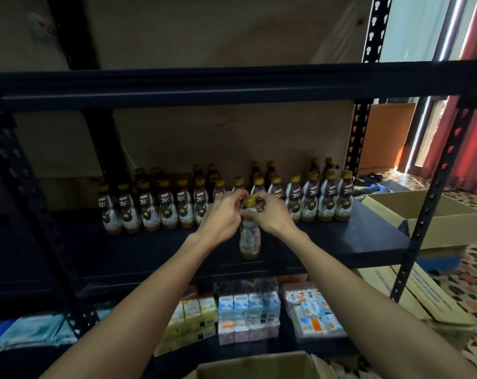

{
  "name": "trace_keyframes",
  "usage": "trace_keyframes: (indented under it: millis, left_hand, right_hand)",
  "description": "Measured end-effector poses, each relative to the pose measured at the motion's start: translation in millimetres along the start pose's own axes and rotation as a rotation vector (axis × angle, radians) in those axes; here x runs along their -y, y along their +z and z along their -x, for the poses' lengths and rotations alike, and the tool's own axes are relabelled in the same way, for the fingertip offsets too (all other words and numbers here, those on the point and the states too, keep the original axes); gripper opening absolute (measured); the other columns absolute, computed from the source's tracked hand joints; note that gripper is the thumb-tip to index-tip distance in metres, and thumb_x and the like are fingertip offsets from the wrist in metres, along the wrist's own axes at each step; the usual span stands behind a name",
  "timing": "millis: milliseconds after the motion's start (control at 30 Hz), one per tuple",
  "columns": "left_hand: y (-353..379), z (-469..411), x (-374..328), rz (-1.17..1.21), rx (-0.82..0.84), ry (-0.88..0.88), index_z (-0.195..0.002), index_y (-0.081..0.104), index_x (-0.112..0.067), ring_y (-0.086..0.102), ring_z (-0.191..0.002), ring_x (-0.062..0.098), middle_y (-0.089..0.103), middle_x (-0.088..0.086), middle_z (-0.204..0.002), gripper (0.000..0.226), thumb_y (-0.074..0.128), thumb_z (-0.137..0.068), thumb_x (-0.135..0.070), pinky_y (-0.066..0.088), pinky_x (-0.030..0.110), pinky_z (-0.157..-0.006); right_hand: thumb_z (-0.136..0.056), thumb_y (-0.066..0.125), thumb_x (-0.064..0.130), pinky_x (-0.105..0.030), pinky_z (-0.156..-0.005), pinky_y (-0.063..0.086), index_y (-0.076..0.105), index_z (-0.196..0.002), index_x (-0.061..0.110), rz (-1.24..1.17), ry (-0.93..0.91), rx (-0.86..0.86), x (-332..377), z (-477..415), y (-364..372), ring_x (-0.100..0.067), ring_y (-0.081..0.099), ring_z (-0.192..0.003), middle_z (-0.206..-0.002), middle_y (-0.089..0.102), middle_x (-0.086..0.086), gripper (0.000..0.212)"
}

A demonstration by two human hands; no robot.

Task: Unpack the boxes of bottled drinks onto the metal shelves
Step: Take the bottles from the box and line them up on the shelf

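A bottled drink with a yellow cap and brown-and-white label stands upright on the middle shelf of the black metal rack, in front of the others. My left hand and my right hand both pinch its neck just under the cap. Behind it, several matching bottles stand in rows along the back of the same shelf. An open cardboard box sits below me at the bottom edge of the view.
The upper shelf beam runs across above my hands. On the lower shelf lie shrink-wrapped packs of small cartons. Another open cardboard box sits on the patterned floor to the right, beyond the rack's right post.
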State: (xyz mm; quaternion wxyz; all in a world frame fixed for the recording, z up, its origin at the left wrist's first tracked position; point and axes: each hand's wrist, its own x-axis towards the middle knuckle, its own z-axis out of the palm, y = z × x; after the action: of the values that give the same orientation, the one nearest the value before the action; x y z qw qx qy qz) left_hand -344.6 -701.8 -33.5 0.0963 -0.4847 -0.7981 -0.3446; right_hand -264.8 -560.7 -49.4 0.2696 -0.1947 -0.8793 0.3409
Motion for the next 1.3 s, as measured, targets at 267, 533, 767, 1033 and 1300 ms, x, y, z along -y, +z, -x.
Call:
trace_keyframes:
  millis: [267,533,767,1033,1300]
  left_hand:
    - [-10.2,-20.7,-4.8,-0.156,0.089,-0.048,-0.129,0.058,-0.034,0.059,-0.114,0.028,0.061,0.005,-0.127,0.045,0.043,-0.09,-0.018,0.051,0.052,-0.091]
    - [-15.1,-25.1,-6.6,-0.124,0.131,-0.074,-0.124,0.061,-0.035,0.059,-0.115,0.029,0.063,0.007,-0.126,0.041,0.045,-0.09,-0.018,0.051,0.051,-0.091]
    - [-15.4,-25.5,-1.8,-0.085,0.117,-0.109,-0.118,0.061,-0.036,0.064,-0.101,0.027,0.065,0.006,-0.121,0.034,0.042,-0.099,-0.015,0.055,0.05,-0.085]
    - [-14.0,-27.1,9.7,-0.015,0.108,-0.131,-0.117,0.058,-0.037,0.065,-0.093,0.018,0.065,0.0,-0.113,0.029,0.046,-0.1,-0.018,0.057,0.043,-0.079]
    - [-5.9,-24.8,10.2,0.082,0.045,-0.123,-0.098,0.058,-0.028,0.065,-0.084,0.011,0.066,-0.001,-0.09,0.015,0.067,-0.093,-0.017,0.056,0.031,-0.072]
  right_hand:
    - [-0.088,0.07,0.011,-0.038,-0.085,0.057,0.056,-0.136,0.021,-0.013,0.06,0.266,24.5,-21.8,-16.1,-0.03,0.068,-0.102,-0.112,0.071,-0.009,0.051]
    - [-0.092,0.07,0.021,-0.021,-0.078,0.042,0.064,-0.131,0.021,-0.026,-0.007,0.145,15.1,-18.3,-5.9,-0.016,0.063,-0.105,-0.11,0.069,0.002,0.04]
    - [-0.084,0.075,0.042,-0.031,-0.094,0.049,0.055,-0.136,0.029,-0.104,0.038,0.216,-1.2,-13.9,8.9,-0.017,0.059,-0.118,-0.127,0.063,0.002,0.057]
    - [-0.098,0.063,0.01,-0.013,-0.084,0.045,0.046,-0.147,0.031,-0.451,0.107,0.261,-12.1,-8.1,20.1,-0.005,0.059,-0.114,-0.118,0.063,0.012,0.056]
    - [-0.086,0.078,0.03,-0.014,-0.087,0.046,0.052,-0.135,0.027,-0.388,0.045,0.144,-15.9,3.6,53.4,-0.005,0.059,-0.113,-0.121,0.064,0.01,0.055]
